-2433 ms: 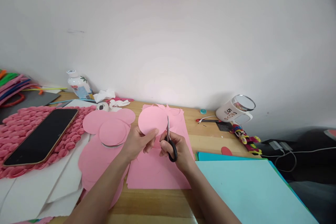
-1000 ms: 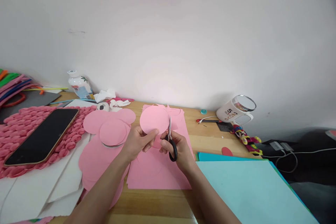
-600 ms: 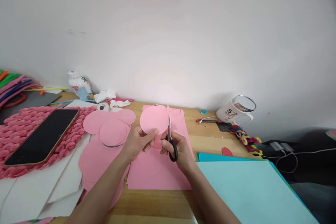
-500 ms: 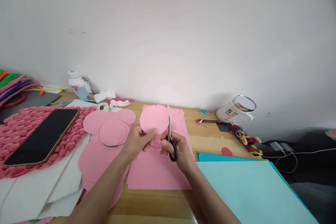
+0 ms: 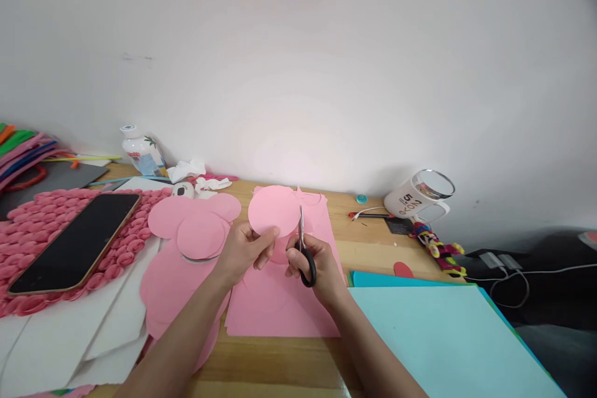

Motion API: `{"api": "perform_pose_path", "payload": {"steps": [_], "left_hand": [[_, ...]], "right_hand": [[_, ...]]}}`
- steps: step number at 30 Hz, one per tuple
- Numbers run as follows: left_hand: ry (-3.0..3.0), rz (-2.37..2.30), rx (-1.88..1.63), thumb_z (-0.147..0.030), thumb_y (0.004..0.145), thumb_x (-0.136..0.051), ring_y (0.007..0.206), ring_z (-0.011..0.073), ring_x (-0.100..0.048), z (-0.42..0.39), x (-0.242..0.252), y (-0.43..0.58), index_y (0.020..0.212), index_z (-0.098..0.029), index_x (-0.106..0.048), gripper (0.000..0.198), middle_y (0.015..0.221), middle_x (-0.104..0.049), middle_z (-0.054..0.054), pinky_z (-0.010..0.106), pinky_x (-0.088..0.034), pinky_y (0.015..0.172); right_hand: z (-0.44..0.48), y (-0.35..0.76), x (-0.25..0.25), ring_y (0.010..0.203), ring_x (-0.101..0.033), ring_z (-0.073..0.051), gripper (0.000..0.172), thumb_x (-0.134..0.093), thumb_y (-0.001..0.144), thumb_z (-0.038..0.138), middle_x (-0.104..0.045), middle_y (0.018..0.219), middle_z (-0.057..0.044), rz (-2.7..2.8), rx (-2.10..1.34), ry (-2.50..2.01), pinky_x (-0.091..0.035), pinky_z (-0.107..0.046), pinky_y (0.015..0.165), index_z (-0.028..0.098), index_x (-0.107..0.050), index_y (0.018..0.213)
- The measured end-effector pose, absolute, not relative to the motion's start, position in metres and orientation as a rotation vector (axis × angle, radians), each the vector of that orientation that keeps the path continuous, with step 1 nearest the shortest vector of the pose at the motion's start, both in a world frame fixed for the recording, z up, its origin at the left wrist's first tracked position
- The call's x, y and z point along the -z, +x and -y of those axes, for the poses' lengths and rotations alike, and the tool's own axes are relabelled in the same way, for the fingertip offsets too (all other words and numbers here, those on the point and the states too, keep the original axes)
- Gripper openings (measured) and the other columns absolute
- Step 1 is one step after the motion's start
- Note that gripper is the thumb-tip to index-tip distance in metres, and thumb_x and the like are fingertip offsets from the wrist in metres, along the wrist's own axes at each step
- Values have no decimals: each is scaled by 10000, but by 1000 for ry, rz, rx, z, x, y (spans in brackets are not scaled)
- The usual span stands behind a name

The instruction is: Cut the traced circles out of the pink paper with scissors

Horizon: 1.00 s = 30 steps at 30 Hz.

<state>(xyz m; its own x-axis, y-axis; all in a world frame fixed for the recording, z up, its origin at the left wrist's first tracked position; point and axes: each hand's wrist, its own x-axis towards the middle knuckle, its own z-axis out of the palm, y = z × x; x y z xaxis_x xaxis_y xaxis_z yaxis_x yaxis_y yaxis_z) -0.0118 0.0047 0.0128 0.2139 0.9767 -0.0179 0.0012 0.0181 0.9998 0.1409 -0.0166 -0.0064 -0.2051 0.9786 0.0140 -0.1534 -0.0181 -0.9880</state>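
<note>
My left hand (image 5: 247, 252) pinches the lower edge of a pink paper circle (image 5: 274, 210) between thumb and fingers. My right hand (image 5: 314, 264) grips black-handled scissors (image 5: 308, 267), their blades pointing up along the circle's right edge. The blades look nearly closed. Both hands are above a stack of pink paper sheets (image 5: 284, 314). Left of the stack lie cut pink paper circles (image 5: 175, 283), overlapping one another, with a smaller one (image 5: 201, 236) on top.
A phone (image 5: 74, 242) rests on pink paper rosettes (image 5: 35, 214) at the left. Behind are a white bottle (image 5: 143, 152) and crumpled tissue (image 5: 186, 170). At the right are a mug (image 5: 410, 199), a small figure (image 5: 438, 249) and light blue sheets (image 5: 448, 336).
The pink circle has tilted very slightly. Both hands keep nearly the same place and the same hold.
</note>
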Motion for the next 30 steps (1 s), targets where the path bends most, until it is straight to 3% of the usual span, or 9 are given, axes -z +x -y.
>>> {"api": "perform_pose_path", "payload": {"steps": [7, 12, 16, 30], "left_hand": [[1260, -1047, -1069, -330, 801, -572, 275, 41, -355, -6, -11, -12, 461, -141, -499, 396, 360, -457, -40, 221, -268, 369], [1312, -1127, -1068, -305, 749, -623, 283, 22, -291, -7, -11, -11, 415, -152, -415, 422, 314, -379, -69, 194, -211, 347], [1324, -1136, -1025, -310, 735, -625, 274, 21, -280, -7, -8, -12, 436, -155, -430, 389, 312, -379, -74, 186, -194, 329], [1316, -1119, -1031, -329, 740, -617, 287, 23, -280, -6, -8, -13, 474, -161, -428, 368, 328, -388, -77, 182, -198, 331]], "right_hand": [[18, 138, 6, 396, -481, -99, 248, -645, 716, 371, -466, 427, 67, 1241, -1425, -1032, -385, -229, 432, 177, -528, 615], [17, 139, 8, 471, -479, -103, 257, -696, 672, 368, -502, 510, 61, 1208, -1408, -1075, -387, -235, 478, 173, -581, 795], [15, 140, 6, 521, -450, -104, 292, -740, 625, 379, -488, 550, 51, 1194, -1377, -1088, -351, -232, 490, 175, -558, 728], [17, 139, 7, 495, -477, -96, 268, -697, 686, 386, -513, 523, 52, 1190, -1387, -1040, -404, -238, 514, 167, -579, 786]]}}
